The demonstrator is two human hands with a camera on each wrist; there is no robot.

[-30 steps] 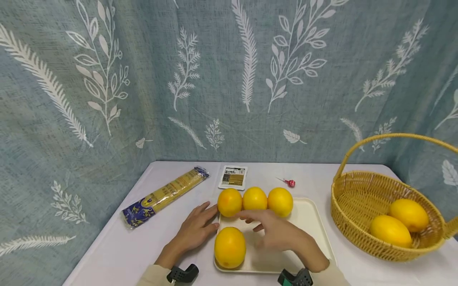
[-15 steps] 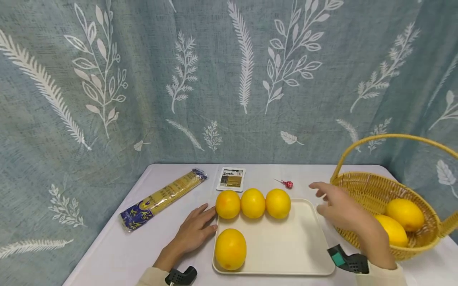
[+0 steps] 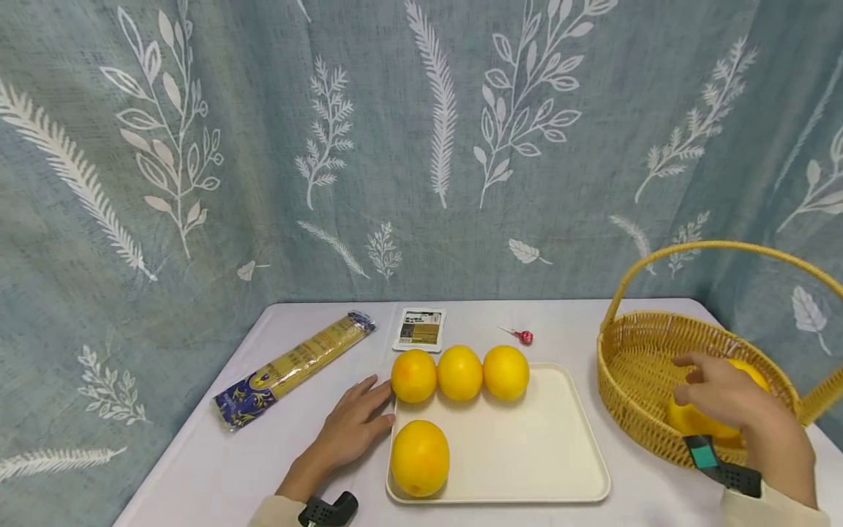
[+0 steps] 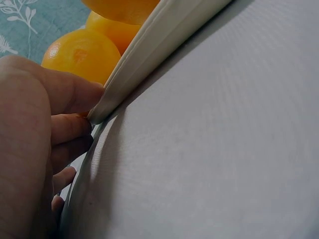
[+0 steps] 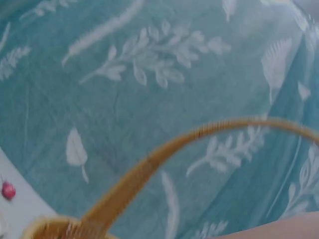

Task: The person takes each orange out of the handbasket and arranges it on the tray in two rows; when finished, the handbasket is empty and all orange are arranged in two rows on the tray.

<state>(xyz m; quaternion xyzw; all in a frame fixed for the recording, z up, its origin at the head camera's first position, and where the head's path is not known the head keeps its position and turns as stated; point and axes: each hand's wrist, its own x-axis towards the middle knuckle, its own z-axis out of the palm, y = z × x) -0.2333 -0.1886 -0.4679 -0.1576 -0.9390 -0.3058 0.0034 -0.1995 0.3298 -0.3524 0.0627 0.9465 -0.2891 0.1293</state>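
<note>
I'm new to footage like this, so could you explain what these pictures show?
There is no machine here, just a person's two bare hands. The wide view comes from a camera worn on the head; the other two were taken from the left and right wrists. On the white table are a cream tray with four yellow fruits, a wicker basket with more fruit, a long blue-and-gold packet, a small flat pouch and a red lollipop. The left hand touches the tray's edge. The right hand is over the fruit in the basket, apparently holding nothing.
</note>
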